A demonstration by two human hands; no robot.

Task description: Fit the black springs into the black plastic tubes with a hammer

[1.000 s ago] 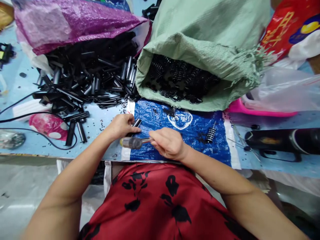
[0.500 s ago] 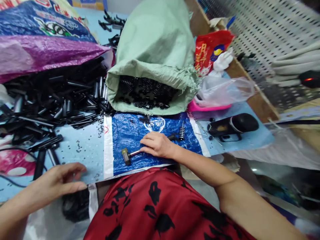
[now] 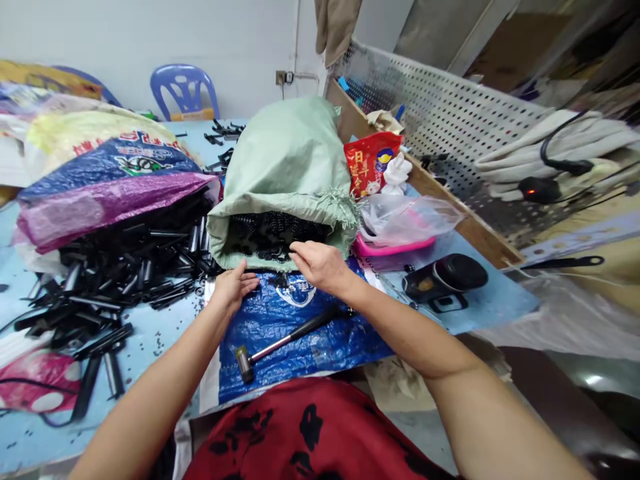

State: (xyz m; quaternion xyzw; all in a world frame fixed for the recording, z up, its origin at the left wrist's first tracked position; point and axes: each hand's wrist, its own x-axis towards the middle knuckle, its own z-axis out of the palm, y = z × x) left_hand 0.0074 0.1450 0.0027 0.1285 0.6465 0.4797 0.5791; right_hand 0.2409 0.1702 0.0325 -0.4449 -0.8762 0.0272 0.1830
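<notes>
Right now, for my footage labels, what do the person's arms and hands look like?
The left hand and right hand wear no gloves. No watch or bracelet shows. No sleeves cover the visible arms. The garment is red with black patches.

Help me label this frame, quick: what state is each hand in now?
Left hand: open, fingers extended near the green sack.
Right hand: fingers curled at the sack's opening; cannot tell whether it holds anything.

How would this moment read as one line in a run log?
left hand: open, by green sack | right hand: at sack's opening, grip unclear | sack: black parts inside | hammer: on blue sheet, unheld
</notes>
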